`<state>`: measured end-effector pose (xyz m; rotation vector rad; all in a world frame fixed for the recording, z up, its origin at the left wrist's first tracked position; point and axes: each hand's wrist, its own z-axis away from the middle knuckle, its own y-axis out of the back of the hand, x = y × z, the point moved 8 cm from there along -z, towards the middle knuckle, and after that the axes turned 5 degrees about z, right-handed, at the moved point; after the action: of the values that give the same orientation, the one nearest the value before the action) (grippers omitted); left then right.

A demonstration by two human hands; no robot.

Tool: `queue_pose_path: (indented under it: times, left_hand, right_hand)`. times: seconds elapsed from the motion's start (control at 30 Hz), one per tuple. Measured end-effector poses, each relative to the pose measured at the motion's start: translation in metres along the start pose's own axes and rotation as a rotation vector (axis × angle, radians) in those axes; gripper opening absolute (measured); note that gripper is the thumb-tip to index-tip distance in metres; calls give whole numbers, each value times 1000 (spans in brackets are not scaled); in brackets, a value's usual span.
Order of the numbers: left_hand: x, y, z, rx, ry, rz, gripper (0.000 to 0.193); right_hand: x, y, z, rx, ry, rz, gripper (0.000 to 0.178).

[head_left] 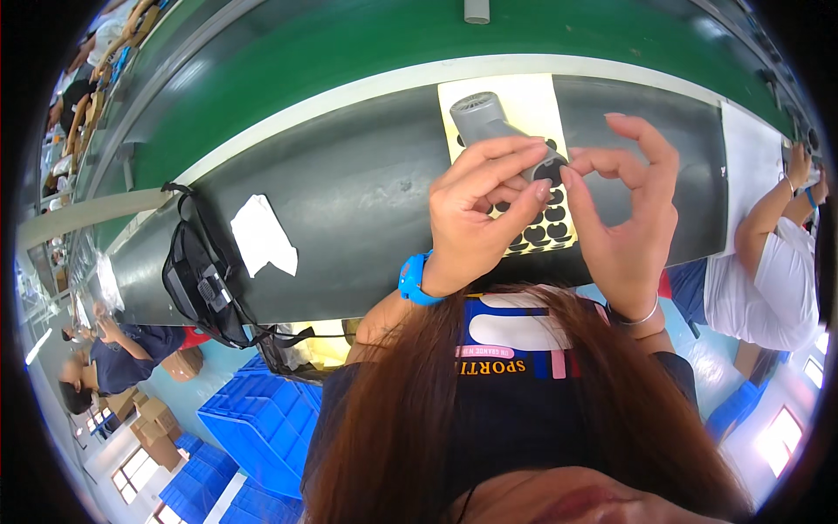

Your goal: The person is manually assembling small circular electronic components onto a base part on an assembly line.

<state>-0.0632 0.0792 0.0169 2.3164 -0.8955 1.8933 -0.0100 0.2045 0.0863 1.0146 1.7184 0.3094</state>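
My left hand (pixel 484 196) is closed round the narrow end of a grey plastic device (pixel 478 113) shaped like a small hair dryer. Its round, vented head points away from me, to the upper left. Against the near end of the device sits a black round sticker (pixel 547 169). My right hand (pixel 630 188) pinches the sticker's right edge between thumb and forefinger, the other fingers raised and curved. Beneath both hands lies a pale yellow sheet (pixel 534 96) with rows of black round stickers, partly covered by the hands and the device.
On the dark work surface (pixel 349 175) to the left are a folded white paper (pixel 262 234) and a black bag (pixel 196 275) with straps. Beyond runs a green conveyor belt (pixel 367 52). Blue crates (pixel 262 419) stand at lower left. Co-workers sit at both sides.
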Motion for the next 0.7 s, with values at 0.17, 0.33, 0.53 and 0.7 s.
queue_pose_path:
  times: [0.17,0.33,0.53,0.7]
  left_hand:
    - [-3,-5,2,-17,22,-9,30]
    - [4,15,3,26,11,-50,29]
    - [8,36,-10,93,20,44,21]
    - [12,39,-16,11,-6,-242,26]
  right_hand:
    - [-12,3,-1,-162,29,243,55]
    - [-15,-5,-9,-259,149,341,59]
    - [5,-67,-9,-436,249,76,51]
    - [3,-84,-8,-315,284,49,37]
